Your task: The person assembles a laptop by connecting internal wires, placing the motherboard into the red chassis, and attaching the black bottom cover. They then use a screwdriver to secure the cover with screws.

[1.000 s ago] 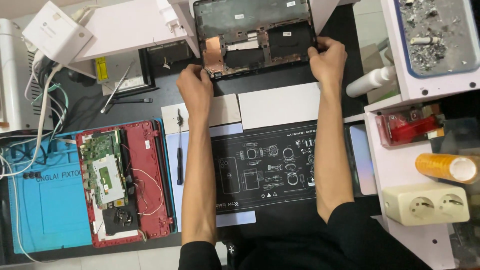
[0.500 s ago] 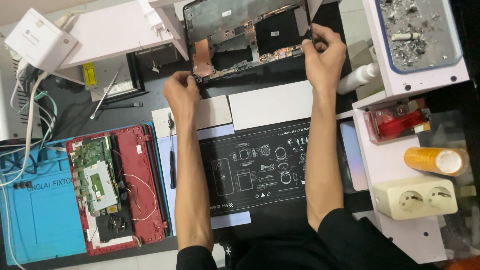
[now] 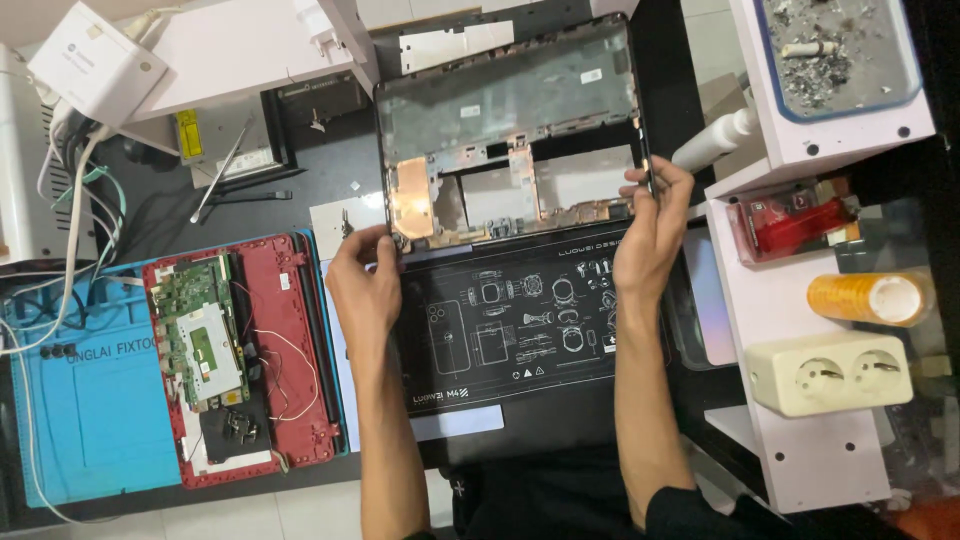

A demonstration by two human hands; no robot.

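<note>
A black empty laptop base shell (image 3: 510, 100) with copper-coloured patches inside lies tilted at the top middle of the desk. My left hand (image 3: 365, 285) grips its near left corner. My right hand (image 3: 650, 225) grips its right edge near the front corner. Below the shell lies a black work mat (image 3: 510, 330) with white printed diagrams. Both forearms run up from the bottom of the view.
An opened red laptop (image 3: 240, 350) with a green circuit board lies on a blue mat (image 3: 90, 410) at left. White boxes and cables sit top left. At right stand a white shelf (image 3: 820, 450), a socket strip (image 3: 830, 375), an orange tape roll (image 3: 870, 297), a red item, a white bottle (image 3: 710, 145).
The black shell has come nearer and fills more of the view, lifted and pulled toward me by both hands. My left hand moved right along its near edge.
</note>
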